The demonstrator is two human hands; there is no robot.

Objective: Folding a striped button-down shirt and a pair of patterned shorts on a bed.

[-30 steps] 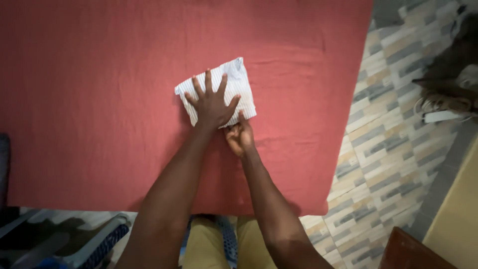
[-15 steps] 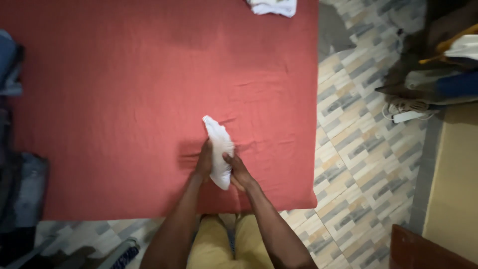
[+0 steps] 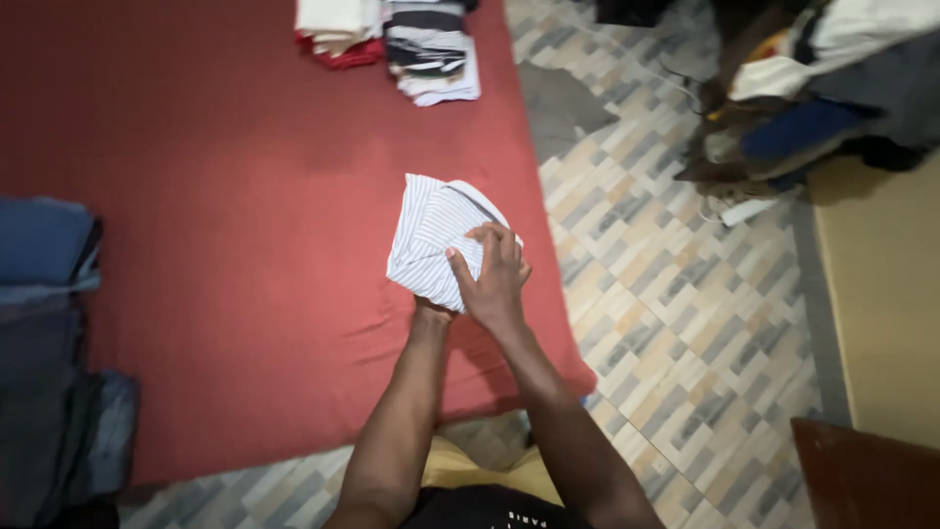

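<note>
Two hands meet on one folded garment in the head view. Your right hand (image 3: 494, 279) is clamped over the near right corner of the white striped shirt (image 3: 436, 235), fingers curled onto its top face. Your left hand (image 3: 431, 312) is mostly hidden beneath the bundle; only the wrist shows, so you cannot tell how its fingers sit, though it appears to support the shirt from below. The shirt is held up above the red sheet (image 3: 215, 216), near that sheet's right edge and close to the patterned tile floor (image 3: 666, 294). At the far edge of the sheet stands a stack of folded clothes (image 3: 431, 49), well apart from your hands. Blue and grey garments (image 3: 49, 323) lie piled at the left.
</note>
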